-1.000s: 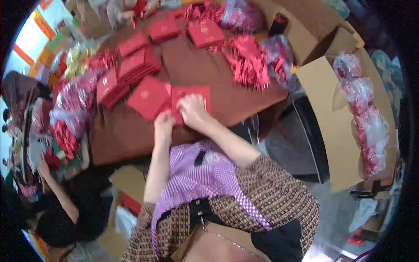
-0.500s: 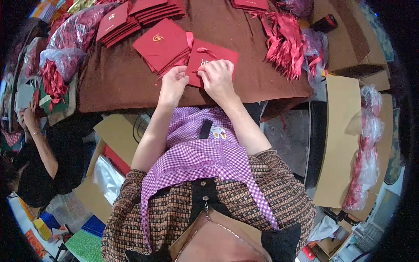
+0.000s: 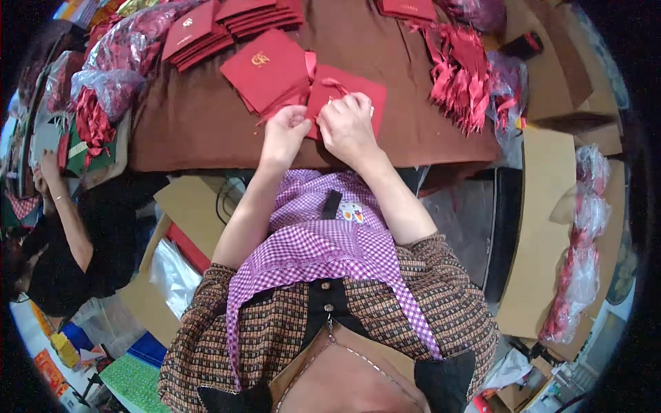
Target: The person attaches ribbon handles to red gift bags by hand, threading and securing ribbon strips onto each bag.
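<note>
Your two hands meet at the near edge of the brown table (image 3: 206,131), over a red card (image 3: 358,93) that lies flat just right of a fanned stack (image 3: 268,69) of the same red cards. Your left hand (image 3: 286,131) is pinched shut on something small and red at the card's left edge — most likely the end of the ribbon (image 3: 334,84) that loops across the card's top, though the fingers hide the exact grip. Your right hand (image 3: 348,124) lies curled over the card's lower half, fingertips pressed down on it; whether it also pinches the ribbon, you cannot tell from here. To do this step well, I would keep the right hand's weight on the card so it does not slide toward the table edge, and draw the ribbon with the left in short, even pulls rather than one tug, since thin ribbon can crease the card. Keep the work clear of the stack beside it — the two touch or nearly touch at the card's left corner, and a loose end could drag the top card askew. More red stacks (image 3: 196,38) sit farther back on the left, and a heap of red tassels (image 3: 461,76) lies well to the right, within reach. Another person's arm (image 3: 65,213) works at the far left, apart from yours.
</note>
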A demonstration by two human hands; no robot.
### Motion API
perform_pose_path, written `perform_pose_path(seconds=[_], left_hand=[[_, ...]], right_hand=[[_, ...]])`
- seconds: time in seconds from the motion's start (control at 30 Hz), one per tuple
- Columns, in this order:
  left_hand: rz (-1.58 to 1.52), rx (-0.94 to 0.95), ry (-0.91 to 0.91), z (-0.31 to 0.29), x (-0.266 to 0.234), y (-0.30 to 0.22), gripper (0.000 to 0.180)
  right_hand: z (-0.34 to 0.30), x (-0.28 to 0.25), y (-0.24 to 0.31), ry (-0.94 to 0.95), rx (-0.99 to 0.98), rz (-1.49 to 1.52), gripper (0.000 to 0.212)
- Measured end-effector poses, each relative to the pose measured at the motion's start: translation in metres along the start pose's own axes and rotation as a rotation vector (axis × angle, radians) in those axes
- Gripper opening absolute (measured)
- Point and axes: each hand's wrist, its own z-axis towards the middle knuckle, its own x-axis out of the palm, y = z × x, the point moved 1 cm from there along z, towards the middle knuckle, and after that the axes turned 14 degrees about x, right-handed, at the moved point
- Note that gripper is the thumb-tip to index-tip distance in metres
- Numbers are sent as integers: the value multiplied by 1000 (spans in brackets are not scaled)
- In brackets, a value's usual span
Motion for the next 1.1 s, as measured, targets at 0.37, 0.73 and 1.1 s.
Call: perform_pose_path(seconds=[0.37, 0.73, 1.1], left_hand=[[534, 558, -91, -21, 22, -17, 10], [419, 457, 169, -13, 14, -33, 18], [369, 534, 255, -14, 14, -32, 11]], right_hand=[[-13, -2, 13, -4, -15, -35, 10], [-12, -23, -3, 63, 135, 74, 11], [-18, -45, -3, 121, 104, 218, 10]])
